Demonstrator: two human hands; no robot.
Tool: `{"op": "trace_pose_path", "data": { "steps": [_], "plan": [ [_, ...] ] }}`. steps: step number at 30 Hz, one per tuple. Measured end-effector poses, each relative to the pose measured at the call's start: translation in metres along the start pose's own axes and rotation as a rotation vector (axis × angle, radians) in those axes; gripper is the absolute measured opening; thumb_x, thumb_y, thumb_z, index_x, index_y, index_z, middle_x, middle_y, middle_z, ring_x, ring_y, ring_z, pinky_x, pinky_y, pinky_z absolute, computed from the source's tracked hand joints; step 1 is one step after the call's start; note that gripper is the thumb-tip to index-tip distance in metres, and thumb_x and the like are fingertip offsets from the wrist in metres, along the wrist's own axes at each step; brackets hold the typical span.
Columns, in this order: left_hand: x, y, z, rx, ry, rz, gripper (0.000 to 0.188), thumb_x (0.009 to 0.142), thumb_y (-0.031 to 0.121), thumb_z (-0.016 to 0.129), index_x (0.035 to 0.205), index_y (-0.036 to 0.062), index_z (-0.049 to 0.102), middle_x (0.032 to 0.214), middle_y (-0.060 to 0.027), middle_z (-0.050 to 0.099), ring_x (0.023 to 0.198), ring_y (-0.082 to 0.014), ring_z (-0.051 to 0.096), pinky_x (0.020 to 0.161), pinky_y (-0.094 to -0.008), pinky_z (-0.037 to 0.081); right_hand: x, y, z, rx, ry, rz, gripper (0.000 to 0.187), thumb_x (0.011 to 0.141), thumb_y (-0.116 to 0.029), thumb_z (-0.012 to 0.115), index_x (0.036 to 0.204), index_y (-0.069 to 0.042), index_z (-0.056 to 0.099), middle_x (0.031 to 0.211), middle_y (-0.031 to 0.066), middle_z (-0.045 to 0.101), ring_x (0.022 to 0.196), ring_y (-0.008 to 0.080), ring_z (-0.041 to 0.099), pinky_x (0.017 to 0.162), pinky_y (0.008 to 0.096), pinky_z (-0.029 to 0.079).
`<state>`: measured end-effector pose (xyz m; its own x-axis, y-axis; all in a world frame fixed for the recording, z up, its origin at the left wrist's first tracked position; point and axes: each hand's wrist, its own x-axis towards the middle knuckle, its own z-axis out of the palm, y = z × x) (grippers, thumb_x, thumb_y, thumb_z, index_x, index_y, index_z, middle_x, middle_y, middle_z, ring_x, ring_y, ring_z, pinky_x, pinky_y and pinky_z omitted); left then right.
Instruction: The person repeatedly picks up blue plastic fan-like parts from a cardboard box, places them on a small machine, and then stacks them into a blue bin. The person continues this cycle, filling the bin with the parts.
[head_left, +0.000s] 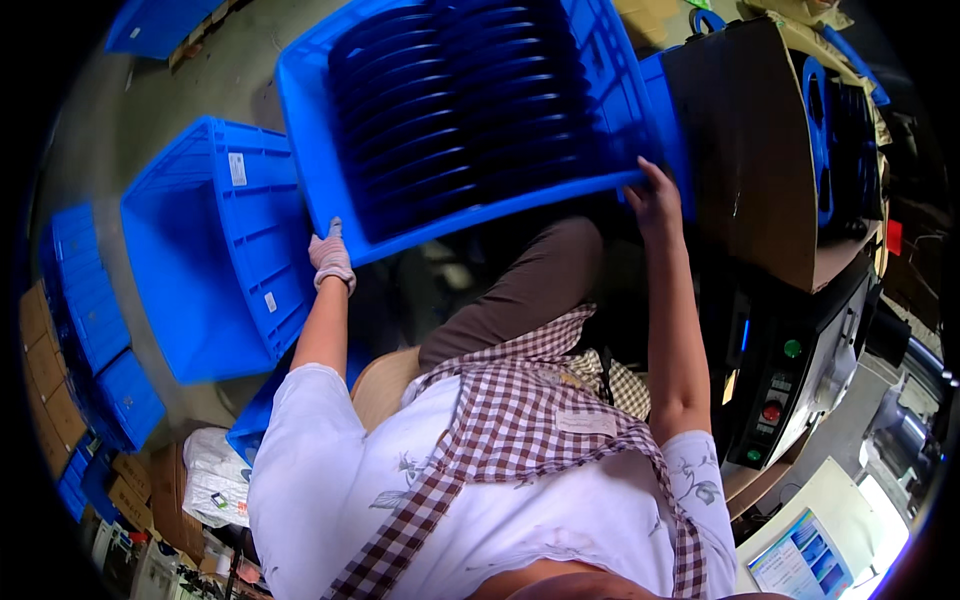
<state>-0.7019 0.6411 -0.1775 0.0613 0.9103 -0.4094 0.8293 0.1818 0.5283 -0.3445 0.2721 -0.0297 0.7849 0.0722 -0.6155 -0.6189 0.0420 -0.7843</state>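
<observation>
A large blue plastic crate (500, 212) is in front of me, its near rim toward my body and tilted up to the right. Dark, shiny, curved pieces (460, 120), probably discs, stand on edge in it, packed in two rows. My left hand (332, 255), in a pale glove, is closed on the near left corner of the rim. At the near right corner, my right hand (656, 205) grips the same rim, its fingers bent over the edge. The crate's underside is hidden.
Another blue crate (225, 250) stands close on the left, with stacked blue crates (90, 290) beyond. On the right, a cardboard box (745, 140) holds blue and black parts above a machine with green and red buttons (772, 410). A wooden seat (388, 385) is beneath me.
</observation>
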Motion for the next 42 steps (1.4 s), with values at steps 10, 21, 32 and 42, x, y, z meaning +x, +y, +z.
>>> {"op": "trace_pose_path", "data": {
  "steps": [10, 21, 32, 42],
  "plan": [
    [0.021, 0.134, -0.041, -0.219, 0.183, 0.026, 0.051, 0.083, 0.034, 0.066, 0.117, -0.0030, 0.056, 0.108, -0.0201, 0.064, 0.095, -0.0342, 0.062, 0.084, -0.0397, 0.047, 0.103, -0.092, 0.131, -0.011, -0.268, -0.137, 0.059, 0.077, -0.015, 0.069, 0.124, -0.003, 0.037, 0.122, 0.0212, 0.049, 0.093, 0.0264, 0.056, 0.074, 0.0320, 0.048],
    [0.059, 0.236, 0.005, -0.025, 0.151, -0.071, 0.052, 0.092, 0.038, 0.054, 0.128, 0.0017, 0.044, 0.115, -0.0239, 0.059, 0.103, -0.0385, 0.059, 0.086, -0.0423, 0.048, -0.024, -0.034, 0.099, -0.445, -0.707, 0.015, 0.058, 0.088, -0.027, 0.063, 0.134, -0.002, 0.041, 0.108, 0.0075, 0.059, 0.094, 0.0161, 0.058, 0.084, 0.0310, 0.047],
    [0.024, 0.266, -0.029, 0.256, -0.390, -0.268, 0.059, 0.092, 0.052, 0.033, 0.123, 0.0026, 0.039, 0.129, -0.0258, 0.049, 0.118, -0.0413, 0.049, 0.098, -0.0444, 0.038, -0.123, -0.039, -0.121, -0.708, -0.427, 0.474, 0.030, 0.090, -0.017, 0.058, 0.116, -0.002, 0.058, 0.087, 0.0048, 0.063, 0.074, 0.0110, 0.059, 0.065, 0.0246, 0.048],
    [-0.193, 0.338, 0.033, 0.608, -0.717, 0.387, 0.040, 0.087, 0.024, 0.057, 0.121, 0.0043, 0.052, 0.111, -0.0201, 0.062, 0.100, -0.0358, 0.060, 0.089, -0.0418, 0.047, 0.190, -0.125, 0.004, -0.086, -0.232, 0.247, 0.042, 0.087, -0.010, 0.061, 0.126, -0.004, 0.049, 0.085, 0.0055, 0.060, 0.071, 0.0119, 0.058, 0.060, 0.0247, 0.050]
  ]
}}
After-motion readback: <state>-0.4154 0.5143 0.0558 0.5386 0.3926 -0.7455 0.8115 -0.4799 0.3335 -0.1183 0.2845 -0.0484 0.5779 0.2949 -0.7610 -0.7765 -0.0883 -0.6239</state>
